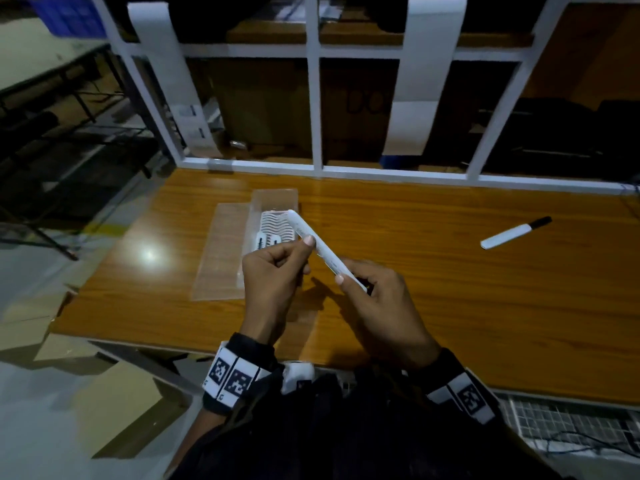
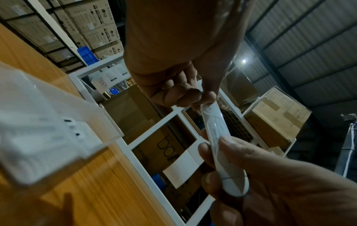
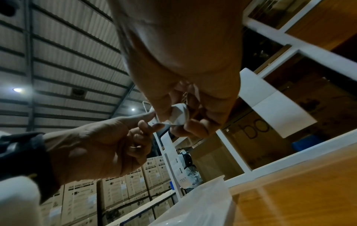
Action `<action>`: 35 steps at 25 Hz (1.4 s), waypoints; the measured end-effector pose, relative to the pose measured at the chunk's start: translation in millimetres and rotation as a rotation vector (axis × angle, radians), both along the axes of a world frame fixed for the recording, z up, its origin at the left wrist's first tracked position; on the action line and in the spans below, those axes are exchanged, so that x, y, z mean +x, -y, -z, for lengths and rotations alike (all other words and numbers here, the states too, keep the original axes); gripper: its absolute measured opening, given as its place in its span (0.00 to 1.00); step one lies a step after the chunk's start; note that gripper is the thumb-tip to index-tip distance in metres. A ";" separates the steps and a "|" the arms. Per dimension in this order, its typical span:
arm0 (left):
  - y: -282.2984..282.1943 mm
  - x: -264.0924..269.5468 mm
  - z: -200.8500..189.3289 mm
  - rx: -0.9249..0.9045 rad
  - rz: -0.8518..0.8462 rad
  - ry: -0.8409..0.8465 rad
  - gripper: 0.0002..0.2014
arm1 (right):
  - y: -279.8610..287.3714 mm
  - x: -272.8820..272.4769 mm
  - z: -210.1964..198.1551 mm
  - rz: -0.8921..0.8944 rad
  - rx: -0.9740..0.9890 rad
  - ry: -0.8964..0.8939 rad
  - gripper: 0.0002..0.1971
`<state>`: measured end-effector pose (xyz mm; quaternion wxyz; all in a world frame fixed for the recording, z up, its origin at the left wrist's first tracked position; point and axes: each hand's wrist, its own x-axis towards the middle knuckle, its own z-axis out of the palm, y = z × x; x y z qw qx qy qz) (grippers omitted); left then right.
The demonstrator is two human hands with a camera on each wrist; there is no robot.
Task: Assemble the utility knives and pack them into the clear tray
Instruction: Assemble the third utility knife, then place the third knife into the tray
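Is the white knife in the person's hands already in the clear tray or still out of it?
Out. Both the left hand and right hand hold the knife above the table, beside the tray.

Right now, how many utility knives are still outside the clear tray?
2. One utility knife is held over the table between the left hand and right hand; the other knife lies on the table to the right. Any below the table edge would be hidden.
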<state>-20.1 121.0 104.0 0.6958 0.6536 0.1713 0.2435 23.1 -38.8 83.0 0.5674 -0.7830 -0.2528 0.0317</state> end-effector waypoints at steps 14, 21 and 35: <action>-165.0 4.8 27.5 0.009 0.122 -0.080 0.15 | -140.4 -0.5 -4.8 0.057 -0.359 -0.008 0.21; -178.7 35.3 56.0 0.329 0.106 -0.113 0.15 | -162.7 35.3 -5.5 0.047 -0.796 0.169 0.13; -182.0 42.3 102.1 0.503 0.128 -0.290 0.17 | -209.1 86.4 48.3 -0.039 -1.010 0.013 0.24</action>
